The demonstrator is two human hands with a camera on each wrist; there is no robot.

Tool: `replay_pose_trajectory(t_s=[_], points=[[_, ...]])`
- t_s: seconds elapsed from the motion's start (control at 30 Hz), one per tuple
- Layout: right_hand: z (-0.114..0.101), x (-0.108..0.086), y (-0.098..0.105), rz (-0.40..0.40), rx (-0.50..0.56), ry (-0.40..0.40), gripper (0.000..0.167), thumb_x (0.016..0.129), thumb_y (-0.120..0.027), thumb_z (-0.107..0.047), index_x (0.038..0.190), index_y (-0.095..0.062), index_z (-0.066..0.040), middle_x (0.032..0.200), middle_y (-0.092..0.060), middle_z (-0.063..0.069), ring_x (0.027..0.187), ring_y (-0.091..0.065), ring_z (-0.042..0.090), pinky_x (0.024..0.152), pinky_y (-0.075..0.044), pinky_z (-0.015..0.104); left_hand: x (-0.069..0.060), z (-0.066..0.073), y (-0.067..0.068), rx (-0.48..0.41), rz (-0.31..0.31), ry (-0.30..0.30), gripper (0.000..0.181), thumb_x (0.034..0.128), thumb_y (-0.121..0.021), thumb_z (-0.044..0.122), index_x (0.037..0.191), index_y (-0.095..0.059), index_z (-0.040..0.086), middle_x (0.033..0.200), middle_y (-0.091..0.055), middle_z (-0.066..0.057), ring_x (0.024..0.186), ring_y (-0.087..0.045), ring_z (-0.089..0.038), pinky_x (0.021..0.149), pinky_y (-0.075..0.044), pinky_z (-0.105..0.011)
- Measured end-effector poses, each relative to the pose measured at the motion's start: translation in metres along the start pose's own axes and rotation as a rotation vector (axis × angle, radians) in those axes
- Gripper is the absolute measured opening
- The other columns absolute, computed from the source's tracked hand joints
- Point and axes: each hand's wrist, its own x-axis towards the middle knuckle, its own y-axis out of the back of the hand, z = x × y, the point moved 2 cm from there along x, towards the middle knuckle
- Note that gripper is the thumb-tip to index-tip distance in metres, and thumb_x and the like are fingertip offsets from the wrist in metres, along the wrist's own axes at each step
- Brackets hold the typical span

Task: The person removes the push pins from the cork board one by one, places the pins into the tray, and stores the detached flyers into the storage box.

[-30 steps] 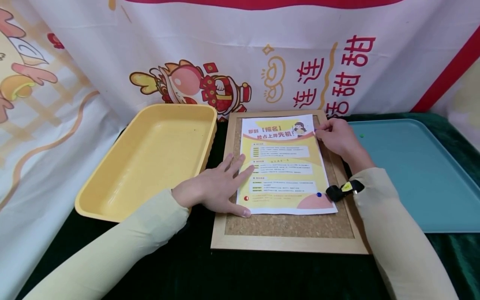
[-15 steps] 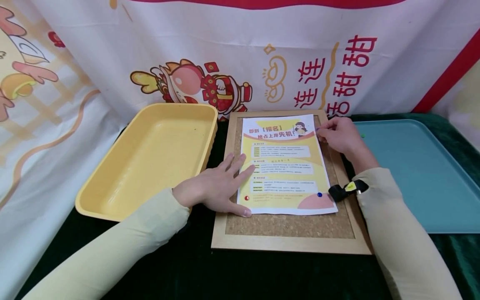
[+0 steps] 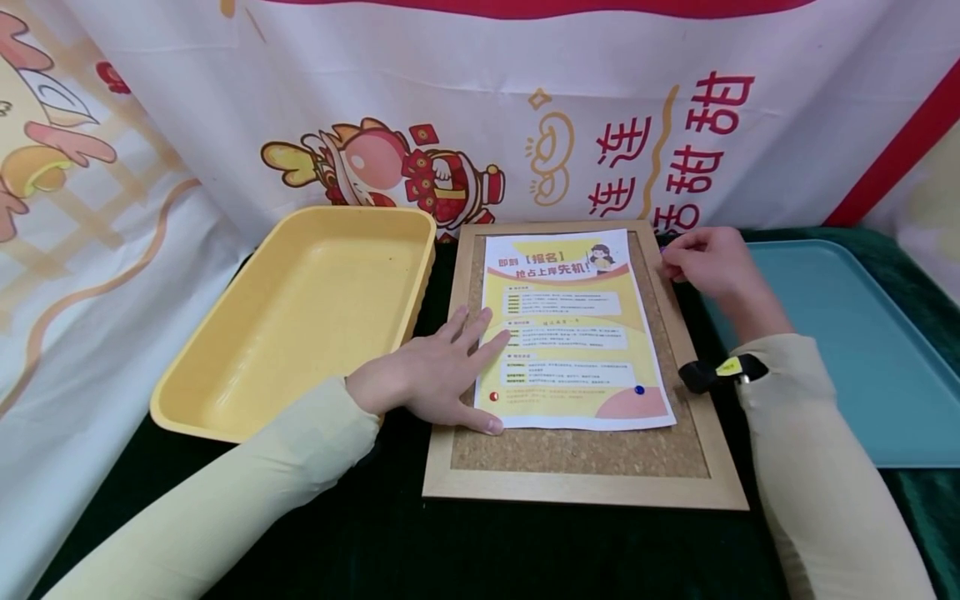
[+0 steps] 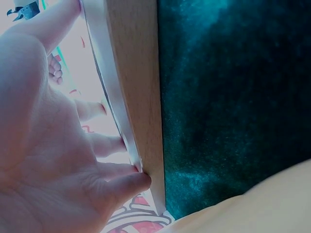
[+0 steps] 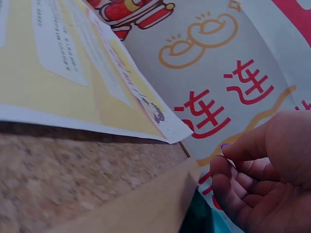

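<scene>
Your spread left hand point(image 3: 438, 375) rests on a yellow-and-white printed paper sheet point(image 3: 566, 333) while your right hand point(image 3: 708, 260) pinches a small purple object point(image 5: 224, 145).

The sheet lies on a rectangular cork board with a pale wooden frame point(image 3: 585, 487); your left fingers reach over its left edge, gripping nothing, with the thumb at its lower left corner. Your right hand, fingers curled and tips together, is near the board's upper right side, apart from the paper, whose right edge stands slightly off the cork. A round blue pin point(image 3: 639, 390) sits near the sheet's lower right corner. To the board's left is a deep yellow plastic tray point(image 3: 292, 317); to its right, a flat teal tray point(image 3: 862, 358). Dark green velvety cloth point(image 3: 375, 542) lies beneath.
</scene>
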Motion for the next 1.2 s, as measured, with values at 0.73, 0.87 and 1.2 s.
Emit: replay_pose_trajectory(t_s=[0.73, 0.87, 1.2], points=[[0.037, 0.000, 0.045, -0.033, 0.026, -0.152, 0.055, 0.111, -0.054, -0.040, 0.148, -0.055, -0.001, 0.121, -0.066, 0.009, 0.119, -0.053, 0.030, 0.099, -0.048, 0.043, 0.001, 0.000, -0.001, 0.017, -0.002, 0.005, 0.115, 0.0919, -0.056, 0.083, 0.173, -0.001, 0.022, 0.179, 0.013, -0.015, 0.166, 0.008, -0.043, 0.128, -0.032, -0.054], [0.046, 0.000, 0.051, -0.030, 0.017, -0.194, 0.056, 0.110, -0.055, -0.043, 0.149, -0.055, -0.002, 0.121, -0.065, 0.009, 0.118, -0.052, 0.029, 0.096, -0.046, 0.043, 0.001, 0.000, -0.001, 0.017, 0.001, 0.003, 0.115, 0.0920, -0.056, 0.082, 0.173, -0.001, 0.022, 0.179, 0.013, -0.016, 0.166, 0.008, -0.044, 0.128, -0.033, -0.054], [0.065, 0.000, 0.060, -0.036, -0.037, -0.271, 0.057, 0.110, -0.051, -0.047, 0.142, -0.060, 0.000, 0.110, -0.066, 0.006, 0.119, -0.048, 0.035, 0.094, -0.044, 0.048, -0.001, 0.001, 0.000, 0.010, -0.003, 0.001, 0.115, 0.0923, -0.056, 0.082, 0.173, 0.000, 0.022, 0.179, 0.013, -0.016, 0.166, 0.009, -0.044, 0.127, -0.034, -0.054]])
